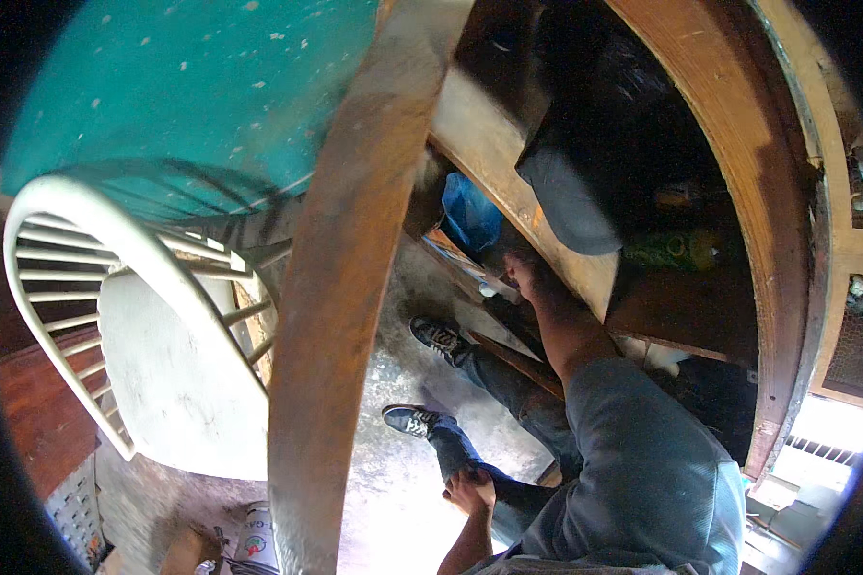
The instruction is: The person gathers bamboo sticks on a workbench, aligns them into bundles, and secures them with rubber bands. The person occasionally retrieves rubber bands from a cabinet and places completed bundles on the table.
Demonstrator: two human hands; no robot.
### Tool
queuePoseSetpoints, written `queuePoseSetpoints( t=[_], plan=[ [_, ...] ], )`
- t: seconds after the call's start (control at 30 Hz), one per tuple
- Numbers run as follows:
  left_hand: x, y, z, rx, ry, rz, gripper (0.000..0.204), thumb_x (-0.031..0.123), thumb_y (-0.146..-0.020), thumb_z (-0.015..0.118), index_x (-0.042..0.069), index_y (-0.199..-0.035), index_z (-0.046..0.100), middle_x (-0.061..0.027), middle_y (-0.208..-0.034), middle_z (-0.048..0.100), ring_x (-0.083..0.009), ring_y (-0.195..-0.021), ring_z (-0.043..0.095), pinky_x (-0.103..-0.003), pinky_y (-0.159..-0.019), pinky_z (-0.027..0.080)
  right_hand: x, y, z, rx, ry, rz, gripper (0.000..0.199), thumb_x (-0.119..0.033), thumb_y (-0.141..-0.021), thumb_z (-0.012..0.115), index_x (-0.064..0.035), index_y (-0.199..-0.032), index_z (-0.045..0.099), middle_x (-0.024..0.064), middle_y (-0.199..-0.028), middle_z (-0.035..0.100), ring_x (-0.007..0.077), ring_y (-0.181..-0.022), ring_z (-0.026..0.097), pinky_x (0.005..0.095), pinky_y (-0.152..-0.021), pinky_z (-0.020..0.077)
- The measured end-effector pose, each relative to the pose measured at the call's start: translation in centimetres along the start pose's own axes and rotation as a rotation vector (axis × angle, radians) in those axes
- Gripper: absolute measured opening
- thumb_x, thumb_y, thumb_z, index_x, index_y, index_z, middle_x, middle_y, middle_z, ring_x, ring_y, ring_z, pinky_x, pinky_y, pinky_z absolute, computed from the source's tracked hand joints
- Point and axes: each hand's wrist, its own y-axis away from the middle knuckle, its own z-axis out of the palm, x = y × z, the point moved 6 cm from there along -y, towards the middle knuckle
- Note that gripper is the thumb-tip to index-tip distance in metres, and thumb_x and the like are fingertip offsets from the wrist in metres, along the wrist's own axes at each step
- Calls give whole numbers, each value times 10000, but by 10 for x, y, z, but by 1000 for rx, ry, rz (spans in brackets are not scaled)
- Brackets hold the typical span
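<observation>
My left hand [471,490] rests on my bent leg in dark jeans [520,500], holding nothing, its fingers lying over the cloth. My right arm stretches forward into the shadow beside a pale wooden board [508,187]. At its end my right hand [522,274] is closed, and whatever is in its fingers is lost in the dark. Just beyond that hand hangs a crumpled blue plastic bag [470,213]. A small whitish thing [488,289] lies close to the hand's left.
A wooden beam [340,278] crosses the view at left. Behind it stands a white spindle-backed chair [177,364] by a teal wall [192,77]. Dark shelves at right hold a black bag-like thing [575,192] and a greenish package [664,249]. A curved wooden edge [738,144] bounds them.
</observation>
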Motion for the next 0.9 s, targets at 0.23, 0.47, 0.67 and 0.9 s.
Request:
queuePoseSetpoints(
  t=[0.23, 0.47, 0.67, 0.9],
  plan=[
    [-5, -1, 5, 3, -31, -27, 399, 448, -800, 595, 131, -1000, 733, -108, -1109, 677, -312, -1148, 560, -481, -952, 375, -8, 18, 4, -21, -136, 164, 234, -368, -958, 658, -136, -963, 625, 25, -880, 583, 174, -819, 589, 352, -823, 503],
    [-11, 2, 4, -8, -27, -15, 402, 454, -794, 608, 141, -1019, 724, -97, -1100, 675, -307, -1127, 564, -482, -948, 373, -9, 26, -10, 81, -71, 100, 205, -346, -1012, 565, -144, -1037, 587, 23, -845, 525, 174, -748, 527, 349, -656, 438],
    [-13, 5, 6, -13, -30, -46, 425, 451, -801, 611, 111, -1033, 715, -102, -1102, 677, -312, -1133, 564, -488, -942, 373, 11, 11, -9, 75, -220, 169, 185, -345, -1005, 540, -174, -936, 542, -14, -719, 418, 155, -612, 423, 326, -543, 340],
    [-7, 0, 1, -7, 43, -57, 422, 443, -809, 613, 98, -1029, 714, -112, -1088, 680, -313, -1119, 577, -482, -929, 382, 19, -13, -5, -75, -449, 223, 177, -319, -1023, 514, -157, -952, 513, -3, -690, 401, 175, -565, 390, 341, -513, 315]
  ],
)
